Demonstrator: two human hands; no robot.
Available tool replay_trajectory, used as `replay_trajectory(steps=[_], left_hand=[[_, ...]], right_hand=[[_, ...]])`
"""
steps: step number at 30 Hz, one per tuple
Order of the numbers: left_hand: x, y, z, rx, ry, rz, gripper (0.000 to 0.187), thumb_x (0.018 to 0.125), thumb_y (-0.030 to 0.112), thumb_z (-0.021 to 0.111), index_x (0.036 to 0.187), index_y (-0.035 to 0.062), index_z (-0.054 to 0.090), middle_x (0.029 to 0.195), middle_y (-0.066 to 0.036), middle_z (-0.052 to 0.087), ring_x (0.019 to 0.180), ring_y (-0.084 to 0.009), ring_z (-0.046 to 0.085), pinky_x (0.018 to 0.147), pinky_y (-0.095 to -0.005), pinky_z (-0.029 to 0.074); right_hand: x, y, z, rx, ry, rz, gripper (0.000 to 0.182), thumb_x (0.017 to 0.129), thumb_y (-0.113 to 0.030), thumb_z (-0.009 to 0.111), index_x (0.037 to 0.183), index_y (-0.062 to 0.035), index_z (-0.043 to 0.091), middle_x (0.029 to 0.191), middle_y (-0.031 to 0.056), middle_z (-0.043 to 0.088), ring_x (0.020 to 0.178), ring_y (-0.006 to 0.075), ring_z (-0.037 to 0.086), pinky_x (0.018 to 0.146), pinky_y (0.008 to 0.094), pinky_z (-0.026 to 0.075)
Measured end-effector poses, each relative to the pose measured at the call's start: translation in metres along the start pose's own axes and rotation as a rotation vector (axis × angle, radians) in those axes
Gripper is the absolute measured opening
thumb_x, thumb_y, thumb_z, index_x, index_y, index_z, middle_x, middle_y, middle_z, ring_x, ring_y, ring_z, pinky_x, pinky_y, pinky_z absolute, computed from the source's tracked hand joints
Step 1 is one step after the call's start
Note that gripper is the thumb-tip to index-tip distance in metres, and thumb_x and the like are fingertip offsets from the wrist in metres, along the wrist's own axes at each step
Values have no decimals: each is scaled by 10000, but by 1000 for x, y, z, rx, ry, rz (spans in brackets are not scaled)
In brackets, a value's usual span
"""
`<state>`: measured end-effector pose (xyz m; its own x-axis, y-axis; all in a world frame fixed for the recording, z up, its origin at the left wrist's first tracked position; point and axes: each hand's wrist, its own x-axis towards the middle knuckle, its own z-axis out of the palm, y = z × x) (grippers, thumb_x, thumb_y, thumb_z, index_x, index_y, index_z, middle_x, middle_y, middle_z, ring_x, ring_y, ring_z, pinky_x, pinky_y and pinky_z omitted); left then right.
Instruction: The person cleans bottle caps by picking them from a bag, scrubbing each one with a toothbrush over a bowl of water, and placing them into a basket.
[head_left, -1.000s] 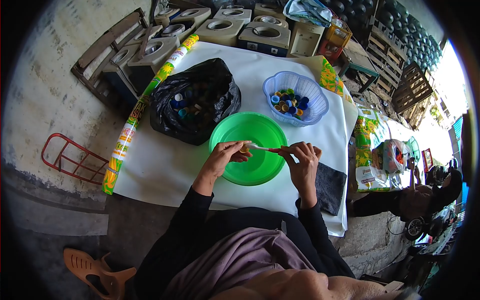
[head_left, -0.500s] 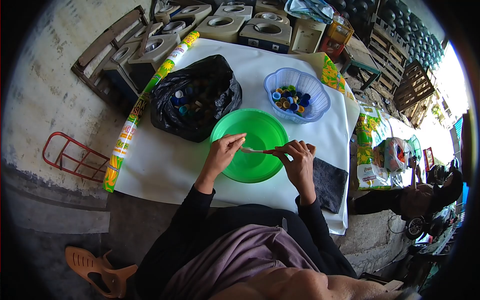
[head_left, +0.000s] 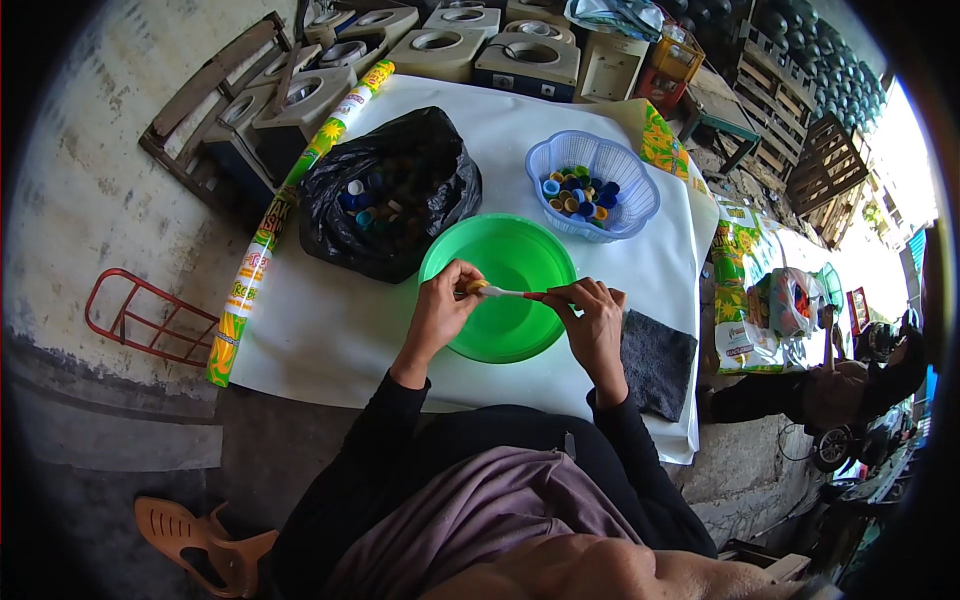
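Over the green basin (head_left: 505,340), my left hand (head_left: 440,310) pinches a small yellowish bottle cap (head_left: 474,287), its opening turned to the right. My right hand (head_left: 595,325) grips a toothbrush (head_left: 512,293) with a red and white handle. The brush head meets the cap; its bristles are hard to make out. Behind the basin to the left sits an open black plastic bag (head_left: 440,170) with bottle caps inside. A light blue basket (head_left: 637,195) at the back right holds several caps of blue, green and tan. Right of my right hand lies a dark grey cloth (head_left: 657,365).
White sheeting covers the table (head_left: 310,320), with a printed roll (head_left: 262,240) along its left edge. Beige appliance housings (head_left: 527,68) stand behind. A red metal frame (head_left: 150,318) leans on the left wall. Another person (head_left: 835,395) is at the far right by a second table.
The cap in my left hand has turned so its yellowish side shows. The brush head has shifted slightly left and up against it. My right hand has barely moved.
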<state>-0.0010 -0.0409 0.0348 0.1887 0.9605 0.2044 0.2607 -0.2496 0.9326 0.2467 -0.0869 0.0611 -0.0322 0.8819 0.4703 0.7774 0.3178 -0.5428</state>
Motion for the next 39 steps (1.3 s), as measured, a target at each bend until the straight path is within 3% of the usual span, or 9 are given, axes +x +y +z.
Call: replay_trajectory(steps=[1,9,12,17,20,29,32,35,39], left_hand=[[1,-3,1,-2,10,-5,267,891,-57,764,1113,-11,625,1037,-117,747,990,-194,756,848,-317,627],[1,-2,5,-66,17,3,278,877,-36,797,1103,-7,638,1032,-111,756,981,-172,752,858,-303,604],[-1,-2,3,-66,28,-21,285,871,-38,802,1106,-12,643,1036,-116,761,979,-171,753,855,-303,601],[-1,1,1,-128,62,-60,270,880,-21,801,1112,-18,663,1042,-123,765,965,-178,761,842,-309,598],[-2,-1,-2,38,80,30,219,898,-1,792,1086,-19,681,1044,-118,764,961,-190,766,838,-312,599],[-5,-7,-1,-80,82,-14,193,904,1,791,1059,-10,676,979,-85,749,929,-159,744,832,-288,597],[-3,-4,0,-64,65,8,195,923,-27,769,1089,-14,668,988,-66,726,955,-123,710,859,-259,595],[-4,6,3,-136,46,-80,209,925,-31,766,1112,-23,674,986,-62,726,952,-115,707,849,-253,591],[-3,0,1,-42,69,-14,198,924,7,773,1100,-22,687,983,-79,750,918,-133,727,799,-273,600]], right_hand=[[1,4,1,-5,51,12,124,890,-244,800,957,-142,825,837,2,702,768,159,639,884,355,363],[1,9,0,-49,93,73,139,920,-265,770,968,-148,828,848,5,716,750,150,657,884,343,360],[0,4,-3,111,14,101,141,925,-269,762,962,-149,826,846,1,715,763,164,653,876,351,361],[6,10,1,-140,114,47,123,911,-287,769,937,-182,826,867,-12,694,844,186,622,898,394,350],[6,3,0,-301,-4,-113,111,900,-293,776,925,-197,824,879,-17,688,864,187,619,911,413,344],[3,0,0,100,14,-4,167,943,-308,753,953,-152,813,818,3,680,811,186,626,867,385,347],[3,10,6,-39,59,53,152,940,-286,753,965,-152,821,833,1,706,773,174,633,876,352,350],[4,7,2,-9,56,24,142,935,-278,751,954,-155,818,835,9,705,791,179,638,873,360,348],[7,11,7,-93,119,25,148,917,-306,764,927,-167,815,844,-5,693,819,189,624,897,389,341]])
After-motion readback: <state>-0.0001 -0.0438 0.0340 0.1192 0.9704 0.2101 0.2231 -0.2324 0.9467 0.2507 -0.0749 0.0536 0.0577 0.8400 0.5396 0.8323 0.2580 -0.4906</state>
